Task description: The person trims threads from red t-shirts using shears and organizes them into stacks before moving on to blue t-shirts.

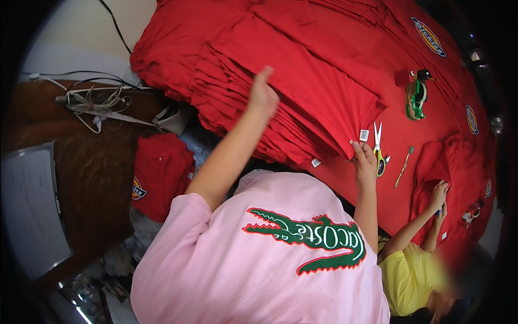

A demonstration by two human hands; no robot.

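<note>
A red garment (318,75) lies on top of a thick stack of folded red garments (226,97). My right hand (365,162) pinches its near right corner, beside a small white tag (363,135). At the garment's near edge is my left hand (264,96), thumb raised. It looks slightly blurred, and its other fingers are hidden, so I cannot see whether they grip the cloth. The layers beneath droop over the table's near edge, and another white tag (316,162) sticks out below them.
Right of my right hand lie scissors (378,151), a thin stick-like tool (404,167) and a green tape dispenser (416,97). A co-worker in yellow (410,275) handles red cloth (437,167) at the right. Tangled cables (100,102) and more red garments (159,167) sit at the left.
</note>
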